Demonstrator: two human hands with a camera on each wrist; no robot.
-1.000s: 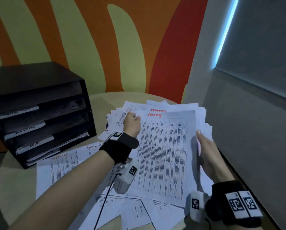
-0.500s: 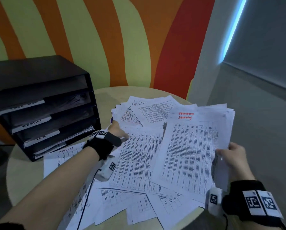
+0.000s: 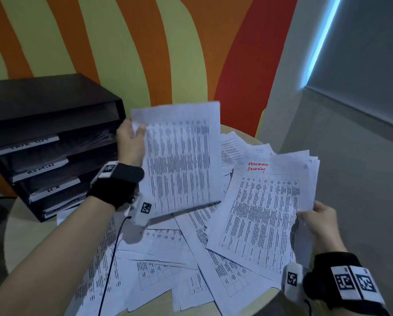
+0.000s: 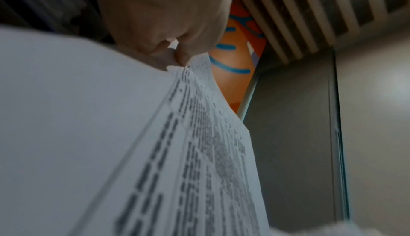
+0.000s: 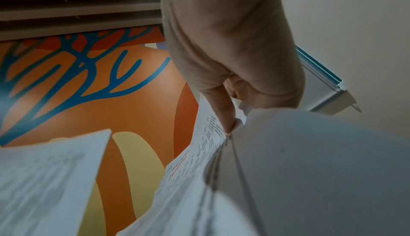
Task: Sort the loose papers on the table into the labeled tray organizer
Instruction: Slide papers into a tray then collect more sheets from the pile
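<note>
My left hand (image 3: 131, 142) pinches the top left corner of a printed sheet (image 3: 182, 160) and holds it up in the air, just right of the black tray organizer (image 3: 42, 124). In the left wrist view the fingers (image 4: 168, 34) pinch that sheet (image 4: 199, 152) at its edge. My right hand (image 3: 318, 222) grips the right edge of a stack of papers (image 3: 266, 208) with red handwriting at the top. The thumb (image 5: 221, 110) presses on that stack (image 5: 195, 178) in the right wrist view. Many loose papers (image 3: 168, 258) cover the round table (image 3: 15, 236).
The organizer has several shelves with white labels (image 3: 40, 167), some holding papers. A striped orange and yellow wall (image 3: 145, 53) stands behind the table. A grey wall (image 3: 350, 156) is close on the right. The table's left part shows bare wood.
My left hand has taken a sheet off the pile and raised it up and left toward the organizer. My right hand keeps its stack, now shifted slightly right and lower.
</note>
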